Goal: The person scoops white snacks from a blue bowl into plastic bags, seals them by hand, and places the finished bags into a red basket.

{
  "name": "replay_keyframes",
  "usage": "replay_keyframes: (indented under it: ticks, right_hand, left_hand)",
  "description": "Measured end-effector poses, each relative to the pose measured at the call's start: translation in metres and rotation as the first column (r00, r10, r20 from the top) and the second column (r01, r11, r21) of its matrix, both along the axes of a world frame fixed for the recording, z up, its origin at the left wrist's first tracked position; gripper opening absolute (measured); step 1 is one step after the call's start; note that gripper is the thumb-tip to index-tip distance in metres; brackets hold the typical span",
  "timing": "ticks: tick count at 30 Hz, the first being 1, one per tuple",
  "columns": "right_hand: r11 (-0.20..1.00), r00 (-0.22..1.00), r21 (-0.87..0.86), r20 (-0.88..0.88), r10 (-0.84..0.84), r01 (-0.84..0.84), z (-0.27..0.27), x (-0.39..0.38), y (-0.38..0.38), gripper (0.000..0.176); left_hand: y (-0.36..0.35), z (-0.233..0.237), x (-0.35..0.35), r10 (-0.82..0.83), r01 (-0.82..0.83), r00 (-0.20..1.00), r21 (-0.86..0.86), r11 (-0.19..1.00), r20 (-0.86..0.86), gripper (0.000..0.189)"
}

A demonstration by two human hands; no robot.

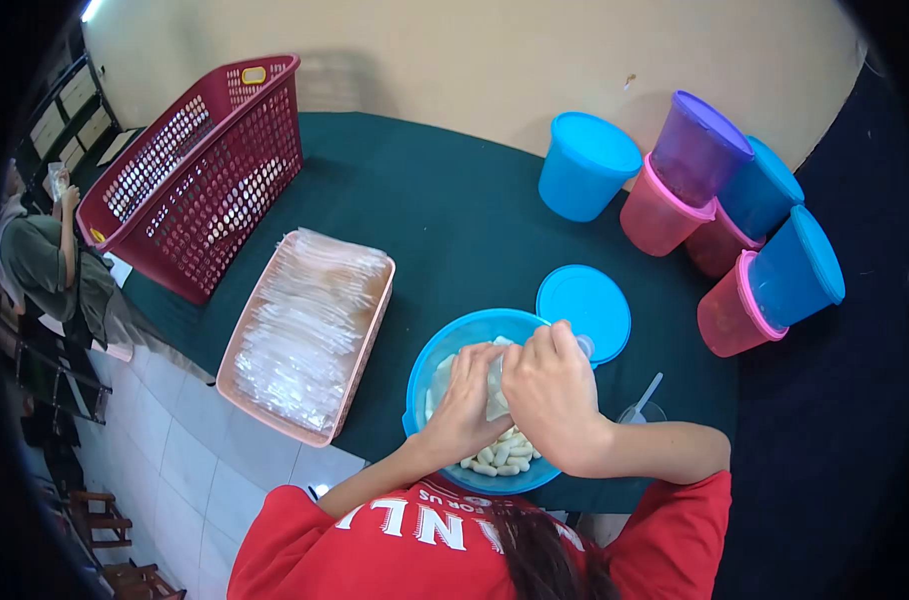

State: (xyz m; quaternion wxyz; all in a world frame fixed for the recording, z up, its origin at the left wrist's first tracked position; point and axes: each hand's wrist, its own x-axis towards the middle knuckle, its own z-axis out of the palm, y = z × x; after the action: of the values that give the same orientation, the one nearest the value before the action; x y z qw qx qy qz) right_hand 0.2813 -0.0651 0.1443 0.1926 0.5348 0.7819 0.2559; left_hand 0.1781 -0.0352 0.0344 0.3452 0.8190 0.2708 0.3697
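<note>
On a tabletop, a clear bag is pinched by the left hand above a blue bowl; what the right hand holds cannot be told. With a bump, white pieces could be spilled.

Left hand and right hand gripped translucent bag above blue tub. Whitish pieces lay in tub. Blue lid lay flat, far right of tub. Cup with white spoon stood near right. Pink tray, filled with clear sleeves, stood left; maroon basket stood far left. Lidded containers, some stacked, stood far right.
</note>
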Motion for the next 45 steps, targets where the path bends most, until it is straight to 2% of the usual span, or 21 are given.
replay_keyframes:
  ticks: [3,4,6,7,9,11,13,15,18,21,22,24,28,30,31,33,34,36,41,43,45]
  right_hand:
    - [1.0,0.996,-0.016,-0.094,0.006,-0.008,0.004,0.009,0.0,0.009]
    - [0.996,0.986,-0.084,-0.159,-0.045,0.032,0.015,0.016,0.001,0.011]
    - [1.0,0.939,-0.013,-0.344,0.011,-0.016,0.049,0.041,-0.003,0.005]
    - [0.996,0.892,0.092,-0.45,0.043,-0.002,0.061,0.052,-0.008,0.011]
    - [0.985,0.858,0.13,-0.512,-0.033,0.116,0.081,0.067,-0.018,0.013]
    - [0.986,0.837,0.093,-0.543,-0.069,0.142,0.067,0.076,-0.02,0.015]
    - [0.998,0.933,-0.004,-0.356,-0.062,0.065,0.028,0.077,-0.02,0.014]
    - [0.955,0.978,-0.244,-0.078,-0.192,0.168,-0.005,0.065,-0.022,0.006]
    - [0.718,0.93,-0.601,0.129,-0.345,0.35,-0.026,0.036,-0.01,0.008]
    - [0.759,0.946,-0.601,-0.018,-0.325,0.249,-0.051,0.034,-0.006,0.007]
    - [0.756,0.943,-0.605,-0.022,-0.331,0.251,-0.06,0.03,-0.004,0.007]
    - [0.666,0.923,-0.709,-0.057,-0.381,0.231,-0.081,0.022,0.001,0.012]
    - [0.631,0.901,-0.771,-0.214,-0.378,0.081,-0.093,0.028,0.009,0.014]
    - [0.615,0.889,-0.788,-0.285,-0.359,-0.005,-0.094,0.033,0.01,0.026]
    - [0.611,0.888,-0.791,-0.286,-0.361,-0.006,-0.095,0.038,0.007,0.026]
    - [0.73,0.742,-0.652,-0.589,-0.321,-0.202,-0.097,0.051,0.0,0.034]
    - [0.731,0.739,-0.652,-0.59,-0.325,-0.2,-0.097,0.055,-0.002,0.034]
    - [0.698,0.676,-0.606,-0.698,-0.236,-0.382,-0.098,0.061,-0.005,0.052]
    - [0.699,0.593,-0.578,-0.758,-0.27,-0.42,-0.102,0.065,-0.007,0.057]
    - [0.696,0.577,-0.569,-0.771,-0.269,-0.437,-0.097,0.069,-0.006,0.058]
    - [0.674,0.509,-0.602,-0.777,-0.371,-0.428,-0.086,0.076,-0.007,0.058]
  left_hand:
    - [-0.003,0.005,-0.005,0.0,0.0,1.0,-0.049,0.999,0.005,0.076]
    - [-0.003,0.005,-0.007,0.004,-0.006,1.0,-0.083,0.997,-0.022,0.077]
    - [-0.004,0.011,-0.016,0.018,-0.021,0.999,-0.103,0.994,-0.026,0.079]
    - [-0.002,0.015,-0.021,0.03,-0.032,0.999,-0.102,0.994,-0.021,0.081]
    - [0.0,0.013,-0.031,0.045,-0.048,0.998,-0.104,0.993,-0.034,0.084]
    - [-0.002,0.005,-0.034,0.042,-0.017,0.991,-0.193,0.981,0.127,0.084]
    - [-0.004,0.007,-0.033,0.013,0.006,0.995,-0.186,0.982,0.1,0.084]
    - [-0.005,0.011,-0.031,-0.072,0.074,0.997,-0.084,0.994,0.017,0.086]
    - [-0.012,0.016,-0.034,-0.104,0.101,0.994,-0.127,0.987,-0.015,0.085]
    - [-0.019,0.019,-0.037,-0.113,0.11,0.994,-0.143,0.984,-0.011,0.085]
    - [-0.02,0.016,-0.039,-0.108,0.109,0.994,-0.21,0.972,0.014,0.086]
    - [-0.021,0.012,-0.042,-0.1,0.104,0.995,-0.282,0.954,0.031,0.086]
    - [-0.019,0.009,-0.045,-0.094,0.108,0.994,-0.313,0.944,0.057,0.087]
    - [-0.019,0.008,-0.046,-0.104,0.123,0.992,-0.351,0.928,0.075,0.089]
    - [-0.02,0.009,-0.046,-0.087,0.129,0.989,-0.393,0.91,0.123,0.089]
    - [-0.021,0.011,-0.046,-0.072,0.14,0.983,-0.436,0.889,0.169,0.089]
    - [-0.021,0.014,-0.046,-0.065,0.133,0.983,-0.426,0.895,0.17,0.089]
    - [-0.02,0.015,-0.048,-0.064,0.13,0.984,-0.418,0.899,0.168,0.089]
    - [-0.012,0.025,-0.051,0.027,0.043,0.983,-0.368,0.929,0.183,0.084]
    - [-0.009,0.023,-0.053,0.055,0.037,0.972,-0.385,0.922,0.227,0.086]
    - [-0.004,0.023,-0.056,0.121,0.027,0.931,-0.395,0.918,0.345,0.089]
